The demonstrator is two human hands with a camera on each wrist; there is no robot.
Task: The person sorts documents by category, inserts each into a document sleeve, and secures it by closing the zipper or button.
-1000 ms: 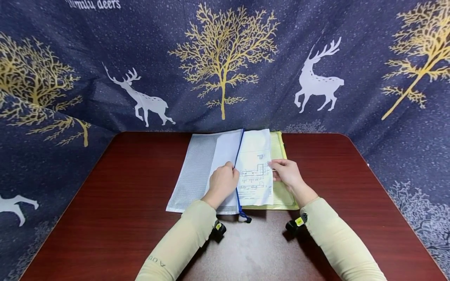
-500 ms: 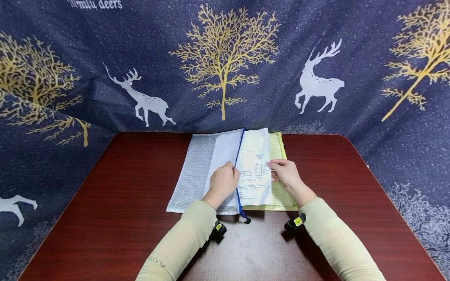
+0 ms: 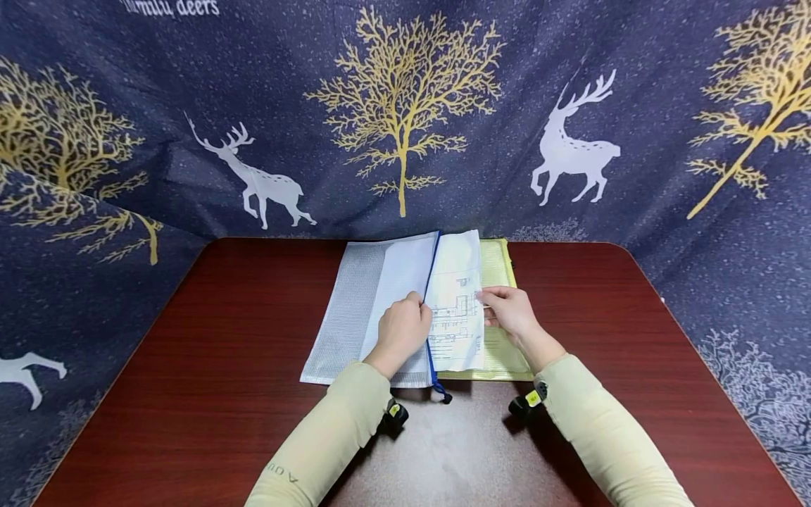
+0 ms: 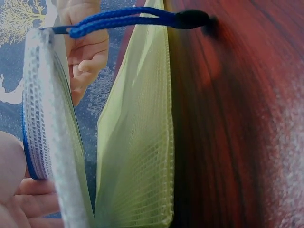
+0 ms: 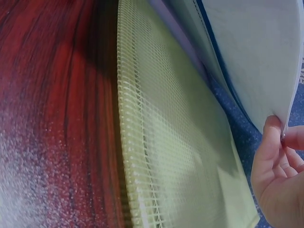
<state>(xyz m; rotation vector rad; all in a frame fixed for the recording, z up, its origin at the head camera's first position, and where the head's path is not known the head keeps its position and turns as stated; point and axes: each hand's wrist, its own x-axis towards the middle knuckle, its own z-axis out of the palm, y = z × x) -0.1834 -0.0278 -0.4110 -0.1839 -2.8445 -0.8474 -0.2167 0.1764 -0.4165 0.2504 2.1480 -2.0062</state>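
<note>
Taken as landmark: white mesh pouch (image 3: 357, 317), on dark red table (image 3: 241, 338), with blue edging (image 3: 431, 267) along its right side; noted in the left wrist view as raised at that side, with a gap above the yellow mesh pouch (image 3: 507, 362). Found left hand (image 3: 403, 322) on the white mesh pouch, fingers curled at the blue edging and gripping it; found right hand (image 3: 516, 313) to the right of the white mesh pouch, pinching the outer edge of the printed paper (image 3: 453, 271) between thumb and finger; recorded both hands as apart from each other.

Located printed paper partly inside the white mesh pouch, showing pale through the mesh, and partly out past the blue edging to its right; noted line diagrams on the exposed part, with lettering too small to read. Located yellow mesh pouch partly under the white mesh pouch, showing to its right; cannot tell full extent underneath. Located blue cord (image 4: 118, 19) with black tip (image 4: 192, 19) at the near end of the blue edging.

Further noted: pale sleeves (image 3: 317, 440) on the near side of the white mesh pouch; beyond it, dark blue backdrop (image 3: 266, 84) with golden trees (image 3: 403, 155) and white deer (image 3: 579, 153).
</note>
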